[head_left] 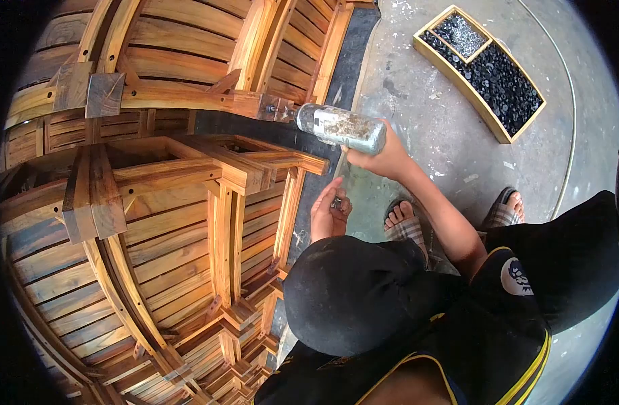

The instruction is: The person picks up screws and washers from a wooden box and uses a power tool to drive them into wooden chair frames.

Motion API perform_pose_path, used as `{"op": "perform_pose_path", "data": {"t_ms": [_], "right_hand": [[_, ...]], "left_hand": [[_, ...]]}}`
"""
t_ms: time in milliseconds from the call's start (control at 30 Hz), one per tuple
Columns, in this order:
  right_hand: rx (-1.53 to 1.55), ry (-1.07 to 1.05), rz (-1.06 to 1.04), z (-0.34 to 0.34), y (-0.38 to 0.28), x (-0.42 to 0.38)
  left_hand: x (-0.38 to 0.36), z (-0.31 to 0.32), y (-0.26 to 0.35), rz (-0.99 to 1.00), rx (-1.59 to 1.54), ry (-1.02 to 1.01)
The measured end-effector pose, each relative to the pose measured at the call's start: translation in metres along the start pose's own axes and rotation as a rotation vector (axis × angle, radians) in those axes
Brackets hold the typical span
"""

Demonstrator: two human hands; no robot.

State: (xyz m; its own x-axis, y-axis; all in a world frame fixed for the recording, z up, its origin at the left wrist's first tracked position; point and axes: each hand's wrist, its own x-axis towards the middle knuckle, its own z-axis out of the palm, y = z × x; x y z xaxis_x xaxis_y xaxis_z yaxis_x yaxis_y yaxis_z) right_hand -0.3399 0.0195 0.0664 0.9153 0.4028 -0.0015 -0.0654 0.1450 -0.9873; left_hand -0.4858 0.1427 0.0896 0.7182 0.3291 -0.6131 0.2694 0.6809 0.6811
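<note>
My right hand (380, 152) is wrapped round the rear of a worn, cloudy, bottle-like tool (340, 127). Its narrow front end points left, at the end of a wooden beam (245, 103); whether it touches is too small to tell. Below the tool, my left hand (330, 210) is partly curled, with small dark pieces that look metallic (336, 202) in its fingers. My left forearm is hidden behind my black-clothed knee (350, 293).
Slatted wooden frames (178, 179) fill the left side. On the concrete floor (404, 88) at upper right lies a divided wooden box (488, 116) of black pieces and silvery fasteners. A thin hose (571, 94) runs down the right, beyond my sandalled feet (405, 219).
</note>
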Motion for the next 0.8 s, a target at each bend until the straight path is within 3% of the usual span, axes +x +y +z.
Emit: {"op": "perform_pose_path", "data": {"t_ms": [100, 200, 267, 467, 800], "right_hand": [[0.031, -0.029, 0.018, -0.002, 0.003, 0.004], [-0.158, -0.026, -0.113, -0.002, 0.006, 0.003], [0.063, -0.008, 0.028, -0.001, -0.013, 0.001], [0.147, -0.01, 0.079, -0.002, -0.028, -0.001], [0.067, -0.078, 0.075, 0.005, 0.018, 0.007]], "left_hand": [[0.001, 0.004, 0.001, 0.012, 0.003, -0.007], [0.002, 0.007, 0.003, 0.015, 0.025, 0.003], [0.004, 0.004, 0.001, 0.019, 0.016, -0.038], [0.004, 0.005, -0.001, -0.011, -0.034, -0.043], [0.003, 0.004, -0.005, 0.037, -0.065, -0.044]]}}
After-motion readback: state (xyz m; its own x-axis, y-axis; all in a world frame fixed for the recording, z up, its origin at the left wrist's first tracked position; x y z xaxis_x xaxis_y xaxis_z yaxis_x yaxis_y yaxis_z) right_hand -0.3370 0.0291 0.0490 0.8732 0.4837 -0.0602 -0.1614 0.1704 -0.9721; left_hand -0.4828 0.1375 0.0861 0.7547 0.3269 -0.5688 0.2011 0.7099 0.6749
